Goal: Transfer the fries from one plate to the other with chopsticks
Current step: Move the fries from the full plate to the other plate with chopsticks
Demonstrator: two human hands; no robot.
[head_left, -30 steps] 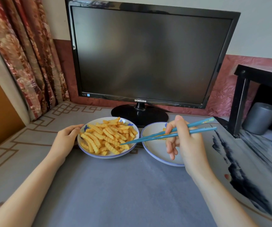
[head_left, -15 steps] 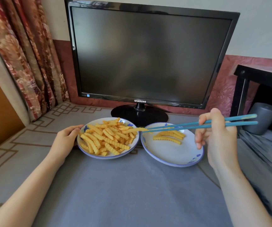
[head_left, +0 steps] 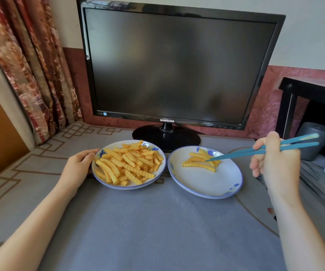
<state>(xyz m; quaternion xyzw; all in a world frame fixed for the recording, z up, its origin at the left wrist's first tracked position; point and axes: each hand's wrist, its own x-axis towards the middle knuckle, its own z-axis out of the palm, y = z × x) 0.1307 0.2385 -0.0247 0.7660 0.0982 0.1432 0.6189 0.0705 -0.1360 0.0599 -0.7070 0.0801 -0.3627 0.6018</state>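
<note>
Two white plates with blue rims stand side by side on the grey cloth. The left plate [head_left: 107,179] is heaped with crinkle-cut fries [head_left: 130,163]. The right plate [head_left: 212,186] carries several fries [head_left: 199,162] near its far side. My right hand [head_left: 275,163] grips a pair of blue chopsticks [head_left: 255,151], right of that plate. Their tips lie among the fries on the right plate. My left hand [head_left: 77,169] rests against the left plate's left rim, fingers curved along it.
A black Samsung monitor [head_left: 177,65] stands just behind the plates, its round base [head_left: 165,135] close to both rims. A black shelf [head_left: 312,94] with a grey cylinder [head_left: 314,143] is at the right. A floral curtain [head_left: 30,65] hangs at the left.
The chopsticks carried a fry from the left plate over to the right plate, and their tips now sit in the small pile there. My right hand moved right. My left hand stayed.
</note>
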